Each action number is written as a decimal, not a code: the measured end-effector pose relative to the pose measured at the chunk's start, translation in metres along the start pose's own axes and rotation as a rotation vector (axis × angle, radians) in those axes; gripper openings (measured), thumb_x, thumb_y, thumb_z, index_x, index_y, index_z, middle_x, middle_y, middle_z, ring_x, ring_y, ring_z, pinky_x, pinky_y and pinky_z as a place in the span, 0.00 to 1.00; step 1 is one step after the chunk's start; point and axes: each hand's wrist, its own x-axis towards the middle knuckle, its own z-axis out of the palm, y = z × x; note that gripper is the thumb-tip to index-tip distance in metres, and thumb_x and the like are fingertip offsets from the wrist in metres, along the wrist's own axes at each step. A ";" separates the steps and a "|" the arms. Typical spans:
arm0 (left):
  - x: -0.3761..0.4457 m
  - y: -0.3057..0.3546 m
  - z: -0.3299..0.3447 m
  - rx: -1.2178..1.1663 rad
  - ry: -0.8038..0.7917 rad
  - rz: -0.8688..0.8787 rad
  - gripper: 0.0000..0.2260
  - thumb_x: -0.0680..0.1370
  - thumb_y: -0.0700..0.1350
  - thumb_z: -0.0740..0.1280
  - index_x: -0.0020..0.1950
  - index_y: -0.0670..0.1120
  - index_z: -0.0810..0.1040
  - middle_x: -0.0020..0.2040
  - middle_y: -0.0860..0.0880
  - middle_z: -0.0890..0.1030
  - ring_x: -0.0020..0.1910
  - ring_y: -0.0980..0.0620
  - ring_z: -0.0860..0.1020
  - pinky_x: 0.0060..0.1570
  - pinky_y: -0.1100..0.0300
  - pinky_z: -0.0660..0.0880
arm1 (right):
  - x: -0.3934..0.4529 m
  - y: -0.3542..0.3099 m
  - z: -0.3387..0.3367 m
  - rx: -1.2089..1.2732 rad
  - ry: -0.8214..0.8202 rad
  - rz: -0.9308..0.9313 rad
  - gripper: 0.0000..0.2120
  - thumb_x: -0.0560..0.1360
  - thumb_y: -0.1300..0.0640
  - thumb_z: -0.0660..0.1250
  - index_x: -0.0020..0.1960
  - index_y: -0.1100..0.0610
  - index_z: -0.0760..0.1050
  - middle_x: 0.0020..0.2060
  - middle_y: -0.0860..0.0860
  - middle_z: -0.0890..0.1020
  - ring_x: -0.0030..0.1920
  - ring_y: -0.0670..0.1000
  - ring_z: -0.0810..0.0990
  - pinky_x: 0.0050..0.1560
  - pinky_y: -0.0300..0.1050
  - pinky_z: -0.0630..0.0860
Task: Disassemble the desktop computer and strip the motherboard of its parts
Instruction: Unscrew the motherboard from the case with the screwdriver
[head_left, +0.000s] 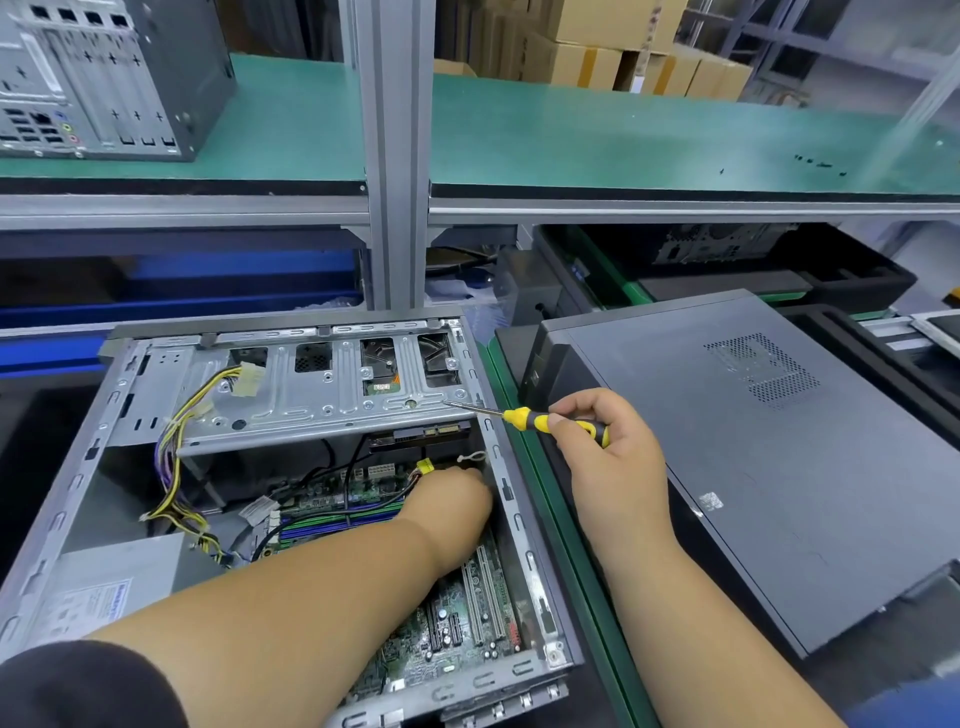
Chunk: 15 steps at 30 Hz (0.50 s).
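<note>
The open desktop case (291, 467) lies on its side on the surface (566, 545), its motherboard (467, 618) exposed inside. Just right of it lies a closed grey computer tower (779, 467). A silver drive cage (332, 400) spans the case's far end, with yellow and purple power cables (176, 467) trailing at its left. The left hand (452, 499) reaches down by the motherboard's far corner, apparently gripping a connector there, though its fingers are hidden. The right hand (608, 447) clutches a yellow-and-black screwdriver (540, 420), tip near the cage's edge.
</note>
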 end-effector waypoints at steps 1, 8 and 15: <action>0.000 0.000 0.000 -0.008 0.000 -0.010 0.13 0.73 0.36 0.63 0.57 0.43 0.78 0.53 0.44 0.77 0.50 0.42 0.77 0.44 0.52 0.75 | 0.000 0.000 -0.001 0.002 0.007 0.005 0.05 0.74 0.58 0.69 0.42 0.49 0.77 0.32 0.45 0.78 0.29 0.40 0.70 0.28 0.32 0.67; 0.000 -0.003 -0.002 -0.153 -0.001 -0.084 0.12 0.73 0.36 0.63 0.55 0.42 0.78 0.52 0.45 0.78 0.48 0.42 0.78 0.45 0.51 0.77 | -0.002 -0.012 -0.009 -0.095 -0.008 -0.056 0.04 0.73 0.55 0.72 0.44 0.47 0.77 0.32 0.43 0.77 0.30 0.41 0.70 0.30 0.36 0.70; 0.002 -0.024 -0.005 -0.268 -0.095 0.111 0.15 0.76 0.39 0.64 0.62 0.45 0.75 0.58 0.46 0.72 0.54 0.44 0.76 0.54 0.52 0.75 | -0.005 -0.061 -0.021 -0.586 -0.204 -0.439 0.06 0.73 0.50 0.71 0.44 0.47 0.74 0.35 0.44 0.76 0.42 0.45 0.73 0.47 0.43 0.67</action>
